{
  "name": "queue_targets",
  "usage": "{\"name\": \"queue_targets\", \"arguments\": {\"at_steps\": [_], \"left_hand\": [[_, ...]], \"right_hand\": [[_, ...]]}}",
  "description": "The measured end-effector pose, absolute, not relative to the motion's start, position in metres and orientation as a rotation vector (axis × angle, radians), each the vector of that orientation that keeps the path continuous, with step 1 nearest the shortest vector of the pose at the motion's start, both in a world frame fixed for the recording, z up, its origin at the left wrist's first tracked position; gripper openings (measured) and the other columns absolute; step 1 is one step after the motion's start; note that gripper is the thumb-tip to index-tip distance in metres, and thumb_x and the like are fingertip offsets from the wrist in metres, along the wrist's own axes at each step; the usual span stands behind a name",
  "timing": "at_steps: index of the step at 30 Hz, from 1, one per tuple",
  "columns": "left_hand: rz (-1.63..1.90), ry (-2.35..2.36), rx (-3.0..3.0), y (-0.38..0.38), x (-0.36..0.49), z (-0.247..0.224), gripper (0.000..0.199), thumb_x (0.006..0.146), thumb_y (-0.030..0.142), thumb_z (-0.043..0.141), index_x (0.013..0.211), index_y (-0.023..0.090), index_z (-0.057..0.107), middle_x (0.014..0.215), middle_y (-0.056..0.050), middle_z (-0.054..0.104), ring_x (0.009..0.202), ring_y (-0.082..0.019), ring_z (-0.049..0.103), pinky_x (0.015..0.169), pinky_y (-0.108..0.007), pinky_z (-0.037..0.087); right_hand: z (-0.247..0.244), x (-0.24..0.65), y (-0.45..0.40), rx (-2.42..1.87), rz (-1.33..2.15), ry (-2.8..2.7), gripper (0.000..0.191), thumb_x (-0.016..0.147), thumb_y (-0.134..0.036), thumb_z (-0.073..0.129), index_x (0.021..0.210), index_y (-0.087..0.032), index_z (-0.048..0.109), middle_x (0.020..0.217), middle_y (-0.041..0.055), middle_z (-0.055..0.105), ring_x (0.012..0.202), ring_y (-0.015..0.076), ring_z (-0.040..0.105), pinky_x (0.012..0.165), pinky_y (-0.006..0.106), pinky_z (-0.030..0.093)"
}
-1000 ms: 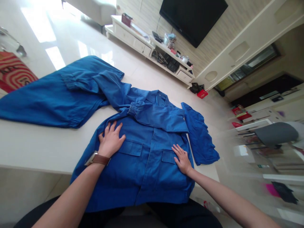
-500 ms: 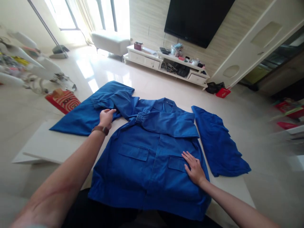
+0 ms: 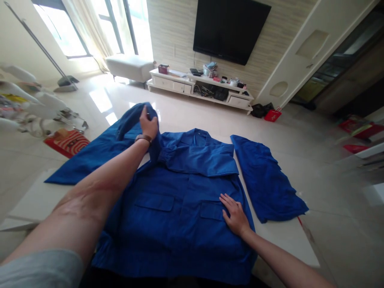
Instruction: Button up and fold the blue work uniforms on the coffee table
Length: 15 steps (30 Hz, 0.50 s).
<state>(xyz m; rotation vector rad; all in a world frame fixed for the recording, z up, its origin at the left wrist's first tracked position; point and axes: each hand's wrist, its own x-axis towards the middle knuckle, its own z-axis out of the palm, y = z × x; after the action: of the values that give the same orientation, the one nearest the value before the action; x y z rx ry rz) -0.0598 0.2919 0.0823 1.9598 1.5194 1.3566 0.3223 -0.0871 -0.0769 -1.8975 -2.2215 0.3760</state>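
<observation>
A blue work jacket [image 3: 150, 232] lies front up before me, its collar at the far end. One sleeve is folded across the chest. My left hand [image 3: 149, 123], a brown watch on its wrist, is closed on the other sleeve and holds it raised off the surface. My right hand [image 3: 235, 216] lies flat with fingers spread on the jacket near a pocket flap. Left of the jacket lies a folded blue garment [image 3: 90, 154], partly behind my left arm. Another crumpled blue garment [image 3: 267, 180] lies on the right.
The clothes rest on a white table [image 3: 288, 240]. Past it stand a low white TV cabinet [image 3: 171, 83] with small items, a grey bench [image 3: 129, 66] and a wall-mounted television [image 3: 229, 32]. At left, a red patterned paper bag [image 3: 67, 142] is near a white rack [image 3: 45, 104].
My left hand has lifted the sleeve and carried it up and to the right, away from me. My right hand stays flat on the jacket. The view has shifted slightly.
</observation>
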Motion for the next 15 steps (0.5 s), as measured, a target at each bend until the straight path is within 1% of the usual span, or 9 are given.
{"name": "queue_targets", "arguments": {"at_steps": [1, 3, 4, 5, 7, 9, 12, 13, 15], "left_hand": [[1.238, 1.441, 2.184, 0.28, -0.041, 0.082, 0.062, 0.096, 0.01, 0.042, 0.157, 0.007, 0.036, 0.143, -0.016, 0.057, 0.134, -0.025, 0.051, 0.113, -0.038, 0.039], [0.721, 1.058, 2.637, 0.246, -0.006, 0.066, 0.064, 0.093, 0.017, 0.049, 0.157, 0.022, 0.045, 0.132, -0.011, 0.063, 0.123, -0.026, 0.06, 0.106, -0.036, 0.045], [0.493, 0.895, 2.753, 0.227, 0.007, 0.053, 0.065, 0.093, 0.017, 0.049, 0.157, 0.028, 0.046, 0.127, -0.009, 0.065, 0.116, -0.025, 0.063, 0.102, -0.035, 0.047], [0.3, 0.774, 2.812, 0.209, 0.016, 0.037, 0.068, 0.092, 0.016, 0.047, 0.158, 0.032, 0.045, 0.121, -0.008, 0.067, 0.109, -0.023, 0.065, 0.097, -0.034, 0.048], [0.082, 0.695, 2.836, 0.18, 0.024, 0.006, 0.075, 0.089, 0.011, 0.045, 0.16, 0.035, 0.041, 0.116, -0.007, 0.069, 0.1, -0.022, 0.066, 0.092, -0.033, 0.049], [0.048, 0.711, 2.854, 0.166, 0.019, -0.017, 0.077, 0.088, 0.01, 0.044, 0.161, 0.033, 0.039, 0.115, -0.009, 0.068, 0.103, -0.024, 0.064, 0.094, -0.034, 0.047], [0.151, 0.823, 2.887, 0.168, -0.003, -0.025, 0.079, 0.086, 0.016, 0.052, 0.163, 0.027, 0.035, 0.126, -0.011, 0.064, 0.114, -0.027, 0.059, 0.103, -0.041, 0.043], [0.179, 0.867, 2.899, 0.173, -0.012, -0.023, 0.079, 0.084, 0.018, 0.055, 0.161, 0.026, 0.039, 0.13, -0.012, 0.062, 0.118, -0.029, 0.057, 0.107, -0.043, 0.041], [0.197, 0.964, 2.922, 0.183, -0.032, -0.014, 0.069, 0.08, 0.016, 0.059, 0.148, 0.025, 0.055, 0.134, -0.012, 0.06, 0.124, -0.03, 0.053, 0.113, -0.046, 0.036]], "right_hand": [[-0.076, 0.322, -0.087, -1.895, 0.381, -2.217, 0.057, 0.098, -0.028, 0.044, 0.155, -0.031, 0.048, 0.162, 0.007, 0.046, 0.152, 0.0286, 0.039, 0.113, 0.054, 0.038], [-0.074, 0.32, -0.087, -1.887, 0.388, -2.205, 0.057, 0.098, -0.026, 0.045, 0.155, -0.03, 0.049, 0.162, 0.0071, 0.047, 0.152, 0.0282, 0.039, 0.113, 0.052, 0.038], [-0.073, 0.32, -0.087, -1.885, 0.387, -2.196, 0.057, 0.097, -0.026, 0.045, 0.154, -0.029, 0.05, 0.161, 0.0072, 0.047, 0.152, 0.028, 0.04, 0.112, 0.052, 0.039], [-0.072, 0.319, -0.087, -1.883, 0.385, -2.185, 0.057, 0.097, -0.025, 0.045, 0.154, -0.029, 0.051, 0.161, 0.0075, 0.048, 0.152, 0.0278, 0.04, 0.112, 0.051, 0.039], [-0.072, 0.318, -0.087, -1.879, 0.383, -2.169, 0.056, 0.097, -0.024, 0.045, 0.152, -0.027, 0.053, 0.16, 0.008, 0.049, 0.15, 0.0277, 0.041, 0.111, 0.05, 0.04], [-0.071, 0.318, -0.087, -1.876, 0.384, -2.161, 0.055, 0.096, -0.024, 0.046, 0.151, -0.026, 0.054, 0.159, 0.0084, 0.051, 0.149, 0.0275, 0.043, 0.11, 0.049, 0.041], [-0.072, 0.317, -0.086, -1.878, 0.378, -2.153, 0.054, 0.096, -0.023, 0.046, 0.149, -0.025, 0.056, 0.158, 0.0086, 0.051, 0.149, 0.0269, 0.043, 0.11, 0.048, 0.04], [-0.072, 0.317, -0.086, -1.88, 0.376, -2.152, 0.054, 0.096, -0.023, 0.046, 0.149, -0.025, 0.056, 0.158, 0.0085, 0.052, 0.149, 0.0267, 0.043, 0.111, 0.048, 0.04], [-0.072, 0.317, -0.086, -1.881, 0.374, -2.151, 0.054, 0.096, -0.024, 0.046, 0.149, -0.025, 0.055, 0.158, 0.0082, 0.052, 0.148, 0.0265, 0.044, 0.111, 0.048, 0.04]]}}
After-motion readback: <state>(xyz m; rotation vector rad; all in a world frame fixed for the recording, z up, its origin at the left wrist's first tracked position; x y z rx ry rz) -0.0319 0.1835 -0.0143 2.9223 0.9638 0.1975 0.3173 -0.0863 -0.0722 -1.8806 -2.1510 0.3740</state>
